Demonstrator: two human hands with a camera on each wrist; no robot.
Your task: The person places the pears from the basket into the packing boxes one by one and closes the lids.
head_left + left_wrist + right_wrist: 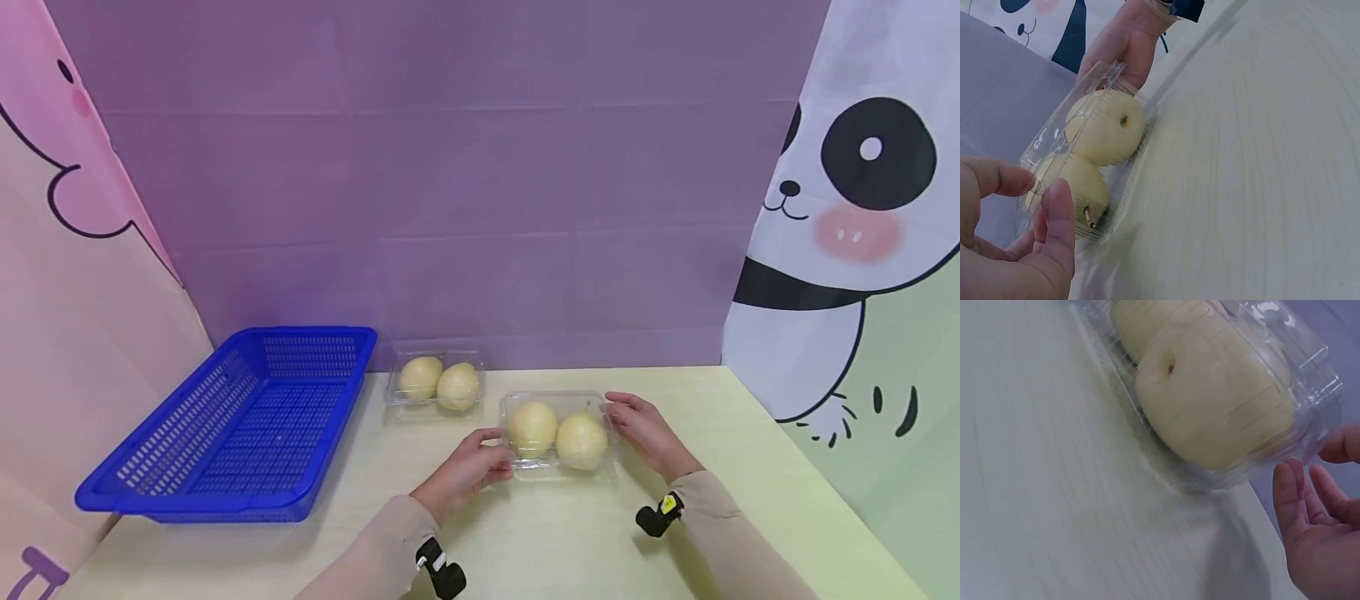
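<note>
A clear plastic clamshell box [555, 465] with two round, pale yellow pears [582, 442] in it is between my hands, over the middle of the table. At its near left corner my left hand [468, 468] pinches the rim between thumb and fingers. My right hand [647, 429] holds the opposite end, fingertips at the edge. One pear's brown stem [1089, 217] faces the left wrist camera. The lid lies over the pears; whether it is latched I cannot tell.
A second clear box [435, 410] with two more pears [458, 387] sits behind, near the purple backdrop [465, 183]. To the left stands a blue slatted basket [318, 450] with nothing in it. Printed side panels flank the pale wooden table [540, 542].
</note>
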